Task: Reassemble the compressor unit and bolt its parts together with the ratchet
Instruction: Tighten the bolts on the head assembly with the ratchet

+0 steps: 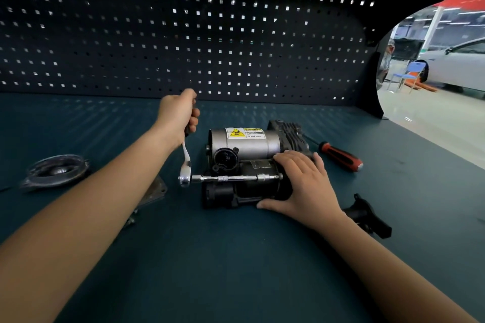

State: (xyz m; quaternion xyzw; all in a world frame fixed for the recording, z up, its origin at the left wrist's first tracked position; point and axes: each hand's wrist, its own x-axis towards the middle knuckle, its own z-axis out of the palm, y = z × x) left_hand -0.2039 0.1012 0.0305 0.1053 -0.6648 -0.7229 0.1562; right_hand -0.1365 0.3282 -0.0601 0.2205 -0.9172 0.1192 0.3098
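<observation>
The compressor unit (245, 148), a silver cylinder with a yellow warning label above black housing parts, lies on the blue-green bench mat. My left hand (177, 114) grips the handle of the ratchet (185, 170), which stands nearly upright at the unit's left. From its head a long chrome extension bar (225, 178) runs to the right across the black housing to a socket by my right hand. My right hand (305, 186) lies over the unit's right end, fingers spread on top and thumb along the lower front edge.
A red and black screwdriver (341, 156) lies to the right behind the unit. A black plastic part (367, 215) sits near my right wrist. A round metal cover (56, 171) and a flat bracket (154, 191) lie to the left. A pegboard (183, 33) walls the back.
</observation>
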